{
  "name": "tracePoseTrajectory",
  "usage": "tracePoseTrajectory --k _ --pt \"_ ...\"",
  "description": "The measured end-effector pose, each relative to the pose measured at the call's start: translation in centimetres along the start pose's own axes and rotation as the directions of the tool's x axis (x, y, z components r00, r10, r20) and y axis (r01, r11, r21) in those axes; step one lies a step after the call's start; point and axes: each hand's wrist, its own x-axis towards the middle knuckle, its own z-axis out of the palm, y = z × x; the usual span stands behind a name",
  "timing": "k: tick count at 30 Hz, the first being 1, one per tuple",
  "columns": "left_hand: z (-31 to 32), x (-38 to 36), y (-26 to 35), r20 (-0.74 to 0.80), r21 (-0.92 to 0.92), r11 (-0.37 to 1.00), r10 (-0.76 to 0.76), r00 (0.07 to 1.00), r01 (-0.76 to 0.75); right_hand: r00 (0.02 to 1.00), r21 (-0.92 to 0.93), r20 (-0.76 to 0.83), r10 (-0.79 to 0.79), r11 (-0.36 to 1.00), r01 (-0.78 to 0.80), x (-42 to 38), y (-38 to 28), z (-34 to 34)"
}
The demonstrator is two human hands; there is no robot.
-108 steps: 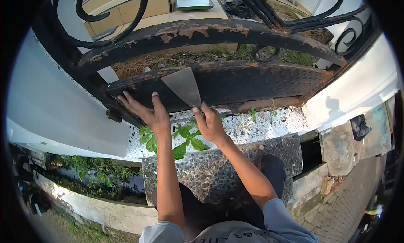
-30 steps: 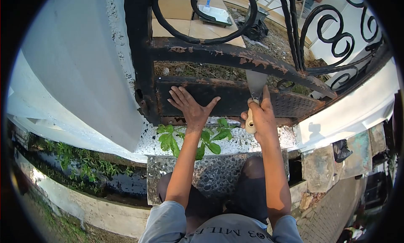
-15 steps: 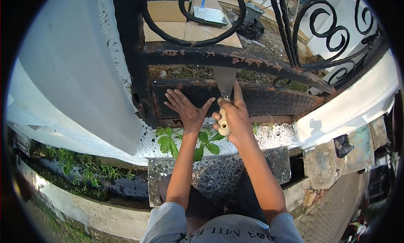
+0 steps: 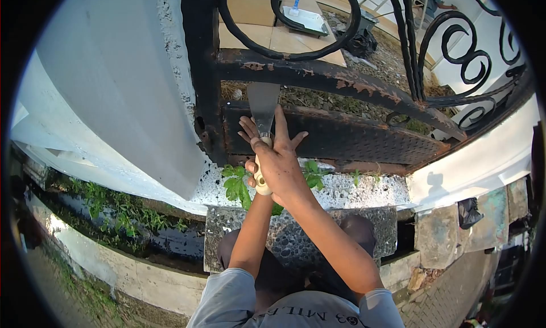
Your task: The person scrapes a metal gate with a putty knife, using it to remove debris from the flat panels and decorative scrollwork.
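My right hand [image 4: 277, 164] is wrapped round the cream handle of a scraper [image 4: 263, 103], its index finger stretched along the blade. The wide metal blade points up, its tip just under the curved rail of a black iron gate [image 4: 341, 81] with flaking, rusty paint. Behind the right hand, my left hand [image 4: 248, 129] lies with spread fingers against the gate's lower panel; its palm is mostly hidden. Green leaves [image 4: 236, 185] grow at the foot of the gate, beside my wrists.
White walls [image 4: 131, 100] flank the gate. Beyond it are a paint tray [image 4: 304, 21], a black bag [image 4: 361, 44] and a person [image 4: 437, 1] near a ladder. A ditch [image 4: 170, 240] runs at the lower left of a pebbled slab [image 4: 301, 231].
My right hand has moved left with the scraper and now crosses in front of my left hand. The view has shifted slightly, and more of the distant person shows.
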Motion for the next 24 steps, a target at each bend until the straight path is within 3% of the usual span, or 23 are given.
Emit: tracePoseTrajectory --k 1,2,3,4,6,7,9,10,11,12,13,14,15,16,17,19,22,23,24 --pt "-1.4 0.4 0.4 0.19 0.154 0.988 -0.053 0.98 0.024 0.999 0.012 0.037 -0.006 1.0 0.006 0.4 0.0 0.9" --pt "-2.0 0.8 0.9 0.27 0.088 0.991 -0.126 0.955 0.105 0.999 0.049 0.05 0.002 0.999 -0.005 0.4 -0.4 1.0" --pt "-1.3 0.4 0.7 0.225 0.082 0.991 -0.124 0.966 0.108 0.998 0.096 0.052 0.019 0.995 -0.024 0.0 -1.0 0.6" --pt "0.2 -0.3 0.1 0.087 0.011 0.997 -0.072 0.994 0.072 0.999 0.142 0.024 0.039 0.989 -0.042 -0.6 -1.7 -0.3" --pt "2.1 -0.4 -1.0 -0.148 -0.176 0.982 0.035 0.988 -0.061 0.989 0.195 -0.125 0.074 0.98 -0.049 -1.7 -2.6 -2.9" --pt "2.0 -0.5 -1.1 -0.11 -0.209 0.975 0.056 0.992 -0.078 0.982 0.21 -0.17 0.088 0.976 -0.051 -1.7 -2.6 -3.5" --pt "2.1 -0.8 -0.8 -0.108 -0.097 0.995 0.022 0.994 -0.032 0.992 0.263 -0.119 0.053 0.965 -0.02 -1.1 -2.0 -1.7" --pt "0.8 0.0 -0.1 -0.109 -0.038 0.999 0.01 0.994 -0.014 0.996 0.129 -0.085 0.025 0.992 -0.013 -0.5 -1.1 -0.5" --pt "-1.0 0.1 0.7 -0.038 0.184 0.982 0.049 0.998 -0.041 0.994 -0.271 -0.064 -0.083 0.961 0.063 0.3 0.2 0.7" --pt "-1.6 0.6 1.1 0.098 0.152 0.985 -0.095 0.991 0.08 0.968 -0.746 -0.044 -0.248 0.653 0.133 1.0 0.8 2.2" --pt "-1.7 0.7 1.3 0.14 0.159 0.981 -0.134 0.981 0.111 0.954 -0.836 -0.036 -0.298 0.532 0.135 1.4 0.9 2.9" --pt "-1.8 0.9 1.5 0.181 0.168 0.976 -0.171 0.968 0.141 0.992 -0.222 -0.083 -0.094 0.972 0.074 1.3 0.9 2.6" --pt "-1.7 0.8 1.4 0.13 0.203 0.976 -0.109 0.985 0.081 0.996 0.508 0.028 0.088 0.857 -0.09 0.8 -0.5 2.8" --pt "-1.5 0.7 1.3 0.082 0.239 0.971 -0.044 0.996 0.023 0.998 0.424 0.009 0.063 0.903 -0.061 0.7 -0.4 2.9" --pt "1.6 -0.2 -0.3 -0.141 0.143 0.99 0.009 0.99 0.012 0.999 0.336 -0.008 0.038 0.941 -0.033 0.7 -0.2 3.1" --pt "1.6 -0.1 -0.5 -0.018 0.051 0.999 -0.015 1.0 0.016 0.999 0.135 -0.031 -0.011 0.991 0.015 0.6 0.4 3.2" --pt "-1.3 0.6 0.8 0.298 -0.076 0.985 -0.123 0.947 0.152 0.991 -0.141 -0.042 -0.124 0.983 0.117 0.8 0.9 3.9" --pt "-0.3 0.2 0.8 0.112 -0.144 0.977 -0.142 0.984 0.157 0.984 -0.216 -0.043 -0.174 0.963 0.16 0.7 0.9 4.4" --pt "0.4 -0.4 0.4 0.112 -0.075 0.986 -0.143 0.983 0.152 0.974 -0.29 -0.044 -0.223 0.936 0.201 0.7 0.8 4.9"
